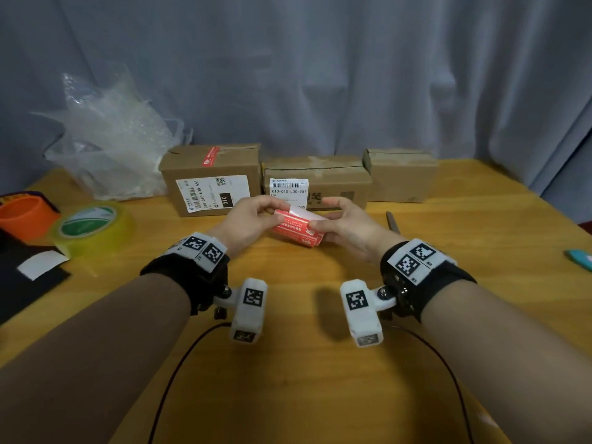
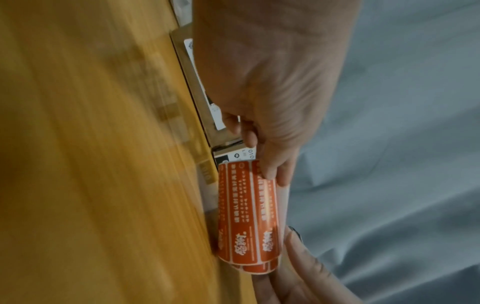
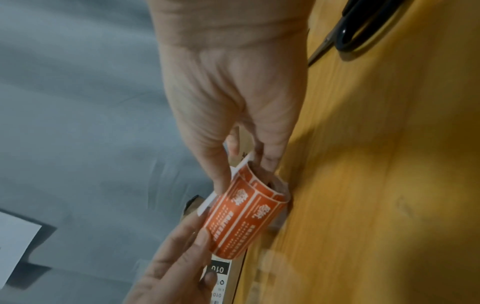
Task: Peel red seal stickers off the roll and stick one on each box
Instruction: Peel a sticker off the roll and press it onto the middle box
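A roll of red seal stickers (image 1: pixel 296 230) hangs just above the wooden table (image 1: pixel 288 363), held between both hands. My left hand (image 1: pixel 282 208) pinches its left end where the white backing strip (image 1: pixel 304 214) lifts off; the left wrist view shows the fingertips (image 2: pixel 270 172) on the roll (image 2: pixel 246 216). My right hand (image 1: pixel 322 214) grips the other end, thumb on the backing and fingers at the core (image 3: pixel 241 170) of the roll (image 3: pixel 244 214). Three cardboard boxes stand behind: the left box (image 1: pixel 211 177) has a red sticker (image 1: pixel 209 156) on top, the middle box (image 1: pixel 333 184) and right box (image 1: pixel 402 177) show none.
Clear packing tape (image 1: pixel 91 225), an orange ring (image 1: pixel 25 216) and a white backing scrap (image 1: pixel 41 264) on a black mat lie at the left. Bubble wrap (image 1: pixel 112 139) sits at the back left. Scissors (image 3: pixel 363 28) lie right of my hand. A grey curtain hangs behind.
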The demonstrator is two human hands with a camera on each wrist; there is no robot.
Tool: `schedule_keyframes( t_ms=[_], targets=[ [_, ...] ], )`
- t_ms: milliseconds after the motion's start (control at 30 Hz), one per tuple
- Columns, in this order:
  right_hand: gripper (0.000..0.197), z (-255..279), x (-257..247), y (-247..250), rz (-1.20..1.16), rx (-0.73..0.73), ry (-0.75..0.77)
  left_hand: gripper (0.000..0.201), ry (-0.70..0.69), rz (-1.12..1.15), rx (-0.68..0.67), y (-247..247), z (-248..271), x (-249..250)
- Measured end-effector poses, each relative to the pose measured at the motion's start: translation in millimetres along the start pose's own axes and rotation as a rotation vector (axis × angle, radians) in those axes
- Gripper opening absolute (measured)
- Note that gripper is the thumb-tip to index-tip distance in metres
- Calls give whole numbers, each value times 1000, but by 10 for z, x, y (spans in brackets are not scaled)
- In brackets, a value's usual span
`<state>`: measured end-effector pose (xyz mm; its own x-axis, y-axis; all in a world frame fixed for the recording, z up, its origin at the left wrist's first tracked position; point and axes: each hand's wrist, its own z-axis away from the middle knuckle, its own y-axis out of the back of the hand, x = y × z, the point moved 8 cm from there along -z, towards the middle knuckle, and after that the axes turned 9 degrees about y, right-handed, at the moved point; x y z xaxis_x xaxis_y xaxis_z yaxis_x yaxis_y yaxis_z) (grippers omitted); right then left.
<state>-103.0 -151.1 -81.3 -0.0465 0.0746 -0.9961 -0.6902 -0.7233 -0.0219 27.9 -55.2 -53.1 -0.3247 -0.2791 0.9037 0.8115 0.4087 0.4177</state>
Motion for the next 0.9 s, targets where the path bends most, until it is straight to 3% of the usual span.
schedule_keyframes(
  t_ms=[100, 233, 367, 500, 600, 700, 767, 833, 900],
  targets=[
    [67, -30, 7, -70, -4, -41, -1, 16, -67, -69, 0, 100, 36, 40],
    [35, -55, -40, -118, 271, -91, 80, 20, -145, -169, 31, 170, 46, 171],
    [8, -94, -128, -91, 316, -6, 166, 30, -163, -241, 25, 251, 51, 229],
    [13, -136, -203, -30, 293, 55, 243, 30, -161, -197, 30, 354, 65, 192],
    [11, -164, -204, 106, 230, 185, 234, 27, -164, -43, 65, 449, 71, 183],
    [35, -190, -189, 260, 249, 327, 208, 25, -176, 33, 76, 477, 81, 228],
    [30, -163, -276, 286, 311, 374, 253, 24, -181, 39, 74, 458, 74, 267],
    [12, -134, -355, 169, 253, 282, 293, 21, -180, 64, 86, 437, 58, 300],
    [25, -96, -375, -54, 230, 83, 261, 17, -146, 122, 122, 435, 24, 306]
  ],
)
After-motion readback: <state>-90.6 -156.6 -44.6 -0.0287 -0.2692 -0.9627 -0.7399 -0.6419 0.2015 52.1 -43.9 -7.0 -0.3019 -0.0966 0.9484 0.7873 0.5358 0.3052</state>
